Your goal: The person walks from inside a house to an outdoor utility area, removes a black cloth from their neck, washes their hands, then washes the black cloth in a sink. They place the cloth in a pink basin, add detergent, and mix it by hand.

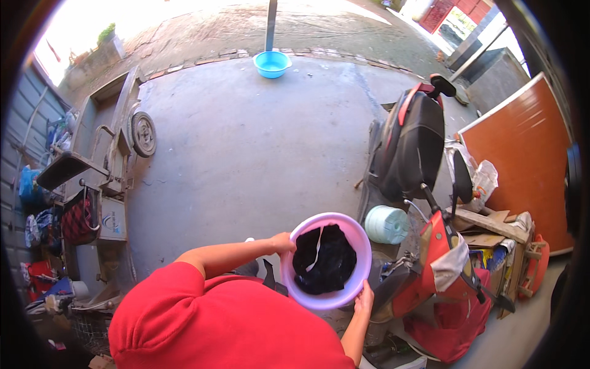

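Both my hands hold a pink plastic basin [326,305] in front of my body, to the right. My left hand [283,243] grips the rim on its left side. At the lower right of the rim is my right hand [364,299], with its fingers partly hidden by the basin. Inside lies a bunched black cloth or garment [329,260], and a thin white strip or cord [317,249] rests across it.
A red and black scooter [421,143] stands close on the right, beside a pale green plastic drum [386,224]. Left is a parked cargo tricycle [103,124]. Ahead, a blue basin [272,64] sits on the concrete floor [249,138] by a metal post [270,25]. An orange-brown board [521,157] leans far right.
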Motion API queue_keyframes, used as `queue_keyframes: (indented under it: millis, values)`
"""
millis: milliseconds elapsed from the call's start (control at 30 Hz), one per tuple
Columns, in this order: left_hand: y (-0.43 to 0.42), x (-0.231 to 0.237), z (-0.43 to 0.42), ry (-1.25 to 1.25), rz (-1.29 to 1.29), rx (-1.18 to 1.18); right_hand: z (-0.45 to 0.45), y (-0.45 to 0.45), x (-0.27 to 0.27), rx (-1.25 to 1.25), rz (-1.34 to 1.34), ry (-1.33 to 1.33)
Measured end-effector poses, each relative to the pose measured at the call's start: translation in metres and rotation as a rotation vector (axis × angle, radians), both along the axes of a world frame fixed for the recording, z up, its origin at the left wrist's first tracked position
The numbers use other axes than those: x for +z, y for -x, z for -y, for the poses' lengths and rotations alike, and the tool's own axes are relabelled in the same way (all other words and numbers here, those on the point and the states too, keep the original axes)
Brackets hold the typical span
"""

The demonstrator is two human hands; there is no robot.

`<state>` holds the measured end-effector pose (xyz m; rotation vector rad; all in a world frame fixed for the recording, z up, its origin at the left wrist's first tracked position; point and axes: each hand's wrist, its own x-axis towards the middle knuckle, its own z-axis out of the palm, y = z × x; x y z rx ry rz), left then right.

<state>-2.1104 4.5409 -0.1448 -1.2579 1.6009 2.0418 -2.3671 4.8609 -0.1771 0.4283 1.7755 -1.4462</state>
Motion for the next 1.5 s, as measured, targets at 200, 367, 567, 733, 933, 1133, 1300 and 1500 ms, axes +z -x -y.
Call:
queue_keyframes:
  millis: [200,367,567,733,933,1133,1300,1500]
  values:
    - [-0.034,0.008,0.199,-0.030,-0.006,0.209,0.260,0.026,0.005,0.239,-0.074,-0.004]
    - [-0.020,-0.020,0.341,-0.054,0.021,0.349,0.447,0.064,-0.017,0.343,-0.081,-0.002]
    - [0.009,-0.071,0.509,0.124,0.119,0.551,0.663,0.103,-0.083,0.475,-0.077,0.017]
    - [-0.008,-0.178,0.630,0.428,0.343,0.566,0.804,0.105,-0.146,0.680,0.103,-0.058]
    - [-0.008,-0.299,0.769,0.341,0.534,0.331,0.885,0.082,-0.321,0.526,0.377,-0.135]
    - [0.012,-0.495,0.864,0.212,0.548,0.125,0.919,0.066,-0.516,0.317,0.479,-0.207]
    - [0.030,-0.620,0.900,0.190,0.530,0.043,0.934,0.060,-0.616,0.228,0.543,-0.272]
    - [0.044,-0.709,0.907,0.215,0.578,0.009,0.931,0.055,-0.708,0.254,0.460,-0.229]
